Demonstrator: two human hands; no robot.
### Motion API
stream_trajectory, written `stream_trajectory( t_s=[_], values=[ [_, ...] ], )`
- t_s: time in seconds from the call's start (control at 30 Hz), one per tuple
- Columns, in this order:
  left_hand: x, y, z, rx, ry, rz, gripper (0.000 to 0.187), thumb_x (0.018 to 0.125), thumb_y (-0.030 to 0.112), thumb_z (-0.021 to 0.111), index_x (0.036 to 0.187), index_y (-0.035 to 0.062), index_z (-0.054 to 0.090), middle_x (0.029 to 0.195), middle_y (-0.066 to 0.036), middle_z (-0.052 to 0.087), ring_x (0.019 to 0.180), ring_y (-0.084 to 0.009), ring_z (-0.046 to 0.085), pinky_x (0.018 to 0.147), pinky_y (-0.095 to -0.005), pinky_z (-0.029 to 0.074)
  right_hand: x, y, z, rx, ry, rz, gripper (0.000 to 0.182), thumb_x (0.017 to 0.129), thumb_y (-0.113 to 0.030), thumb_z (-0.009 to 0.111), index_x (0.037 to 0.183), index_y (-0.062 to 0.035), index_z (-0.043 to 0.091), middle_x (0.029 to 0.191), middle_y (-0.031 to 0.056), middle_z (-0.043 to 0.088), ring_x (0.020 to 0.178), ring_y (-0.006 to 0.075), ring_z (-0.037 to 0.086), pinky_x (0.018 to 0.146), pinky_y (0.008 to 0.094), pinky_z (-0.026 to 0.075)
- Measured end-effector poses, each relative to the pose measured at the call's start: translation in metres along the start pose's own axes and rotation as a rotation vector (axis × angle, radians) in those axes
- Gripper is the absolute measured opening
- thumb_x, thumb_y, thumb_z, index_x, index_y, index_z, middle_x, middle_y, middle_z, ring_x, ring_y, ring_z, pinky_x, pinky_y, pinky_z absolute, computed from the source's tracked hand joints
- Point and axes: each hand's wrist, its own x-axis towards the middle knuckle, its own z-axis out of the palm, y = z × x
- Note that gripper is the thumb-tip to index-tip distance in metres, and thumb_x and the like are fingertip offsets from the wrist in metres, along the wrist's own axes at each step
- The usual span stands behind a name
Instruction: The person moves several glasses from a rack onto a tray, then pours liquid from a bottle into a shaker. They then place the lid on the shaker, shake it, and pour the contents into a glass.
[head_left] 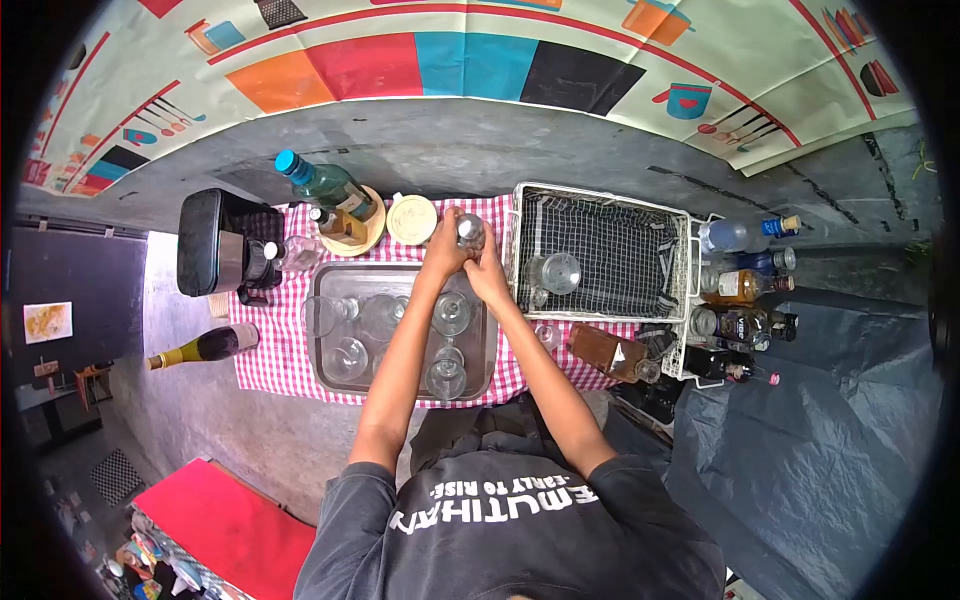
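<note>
Both my hands reach to the far side of the checkered cloth. Between them stands a small shiny container with a round silver-grey top; its lower part is hidden by my fingers. My left hand is wrapped round its left side. On the right side, the fingers of my right hand close round it lower down. Left of my hands sits a cream round-lidded jar. Below my forearms lies a dark tray holding several stemmed glasses.
A white wire basket with a glass stands right of my hands. Bottles, including a brown square one, stand beyond and below it. Left are a blue-capped bottle, a black appliance and a gold-necked bottle.
</note>
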Motion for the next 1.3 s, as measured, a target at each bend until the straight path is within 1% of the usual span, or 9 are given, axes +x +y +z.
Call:
stream_trajectory(
  t_s=[0.23,0.27,0.4,0.5,0.77,0.87,1.0,1.13,1.3],
  values=[
    [-0.003,0.004,-0.002,0.040,0.033,0.032,0.076,0.059,0.005,0.079,0.125,0.0049,0.042,0.118,-0.022,0.057,0.113,-0.0402,0.053,0.092,-0.0434,0.044,-0.002,0.000,0.001,-0.067,0.002,-0.056,0.087,0.073,0.002,0.058,0.147,-0.0009,0.011,0.146,0.0269,0.027,0.136,0.0377,0.030,0.110,0.0406,0.029],
    [-0.006,0.006,-0.004,0.030,0.060,0.068,0.075,0.058,0.003,0.078,0.124,0.0049,0.043,0.116,-0.023,0.057,0.111,-0.0410,0.054,0.091,-0.0441,0.044,-0.005,-0.001,0.000,-0.149,0.022,-0.122,0.093,0.073,0.006,0.058,0.149,-0.0071,0.006,0.143,0.0226,0.034,0.129,0.0311,0.041,0.105,0.0369,0.035],
    [-0.022,0.048,-0.036,-0.009,0.055,0.088,0.074,0.058,0.004,0.078,0.125,0.0070,0.046,0.116,-0.020,0.058,0.111,-0.0388,0.054,0.090,-0.0440,0.044,-0.019,-0.030,-0.012,-0.105,0.002,-0.202,0.093,0.075,0.000,0.065,0.149,-0.0102,0.010,0.138,0.0204,0.038,0.118,0.0278,0.051,0.089,0.0359,0.050],
    [-0.038,0.080,-0.064,0.034,0.066,0.167,0.075,0.061,0.013,0.079,0.129,0.0088,0.049,0.119,-0.019,0.055,0.115,-0.0359,0.051,0.094,-0.0430,0.043,-0.043,-0.096,-0.037,-0.111,-0.034,-0.194,0.091,0.072,-0.007,0.068,0.147,-0.0042,0.016,0.136,0.0246,0.039,0.125,0.0374,0.044,0.102,0.0415,0.038],
    [-0.084,0.155,-0.100,-0.218,0.090,0.328,0.079,0.065,0.027,0.081,0.132,0.0041,0.046,0.117,-0.019,0.050,0.113,-0.0306,0.051,0.096,-0.0405,0.042,-0.097,-0.190,-0.079,-0.259,0.011,-0.343,0.090,0.067,-0.016,0.076,0.143,-0.0048,0.029,0.125,0.0196,0.045,0.114,0.0347,0.051,0.097,0.0413,0.043],
    [-0.103,0.158,-0.087,-0.486,-0.017,0.253,0.068,0.077,0.031,0.075,0.127,-0.0019,0.043,0.117,-0.015,0.053,0.113,-0.0216,0.050,0.096,-0.0350,0.040,-0.109,-0.187,-0.084,-0.099,0.023,-0.333,0.088,0.065,-0.022,0.080,0.137,-0.0036,0.032,0.128,0.0179,0.046,0.118,0.0317,0.050,0.099,0.0417,0.041],
    [-0.128,0.163,-0.075,-0.769,-0.151,0.259,0.058,0.090,0.028,0.057,0.135,-0.0021,0.037,0.130,-0.015,0.048,0.122,-0.0226,0.045,0.104,-0.0329,0.031,-0.130,-0.190,-0.089,0.126,0.015,-0.308,0.089,0.069,-0.031,0.081,0.135,-0.0014,0.028,0.130,0.0194,0.044,0.123,0.0299,0.046,0.103,0.0417,0.037],
    [-0.149,0.157,-0.072,-0.966,-0.391,0.190,0.081,0.083,0.027,0.063,0.146,-0.0031,0.022,0.148,-0.018,0.029,0.139,-0.0251,0.025,0.113,-0.0361,0.019,-0.154,-0.174,-0.095,0.126,0.049,-0.291,0.096,0.071,-0.040,0.079,0.138,0.0031,0.026,0.133,0.0227,0.041,0.126,0.0328,0.042,0.104,0.0419,0.035],
    [-0.164,0.150,-0.069,-1.013,-0.564,0.177,0.096,0.076,0.034,0.070,0.147,-0.0012,0.018,0.147,-0.015,0.030,0.136,-0.0234,0.030,0.111,-0.0357,0.024,-0.179,-0.178,-0.108,-0.106,-0.006,-0.327,0.093,0.072,-0.041,0.078,0.136,0.0062,0.031,0.132,0.0227,0.040,0.126,0.0333,0.042,0.104,0.0417,0.035]
  ],
)
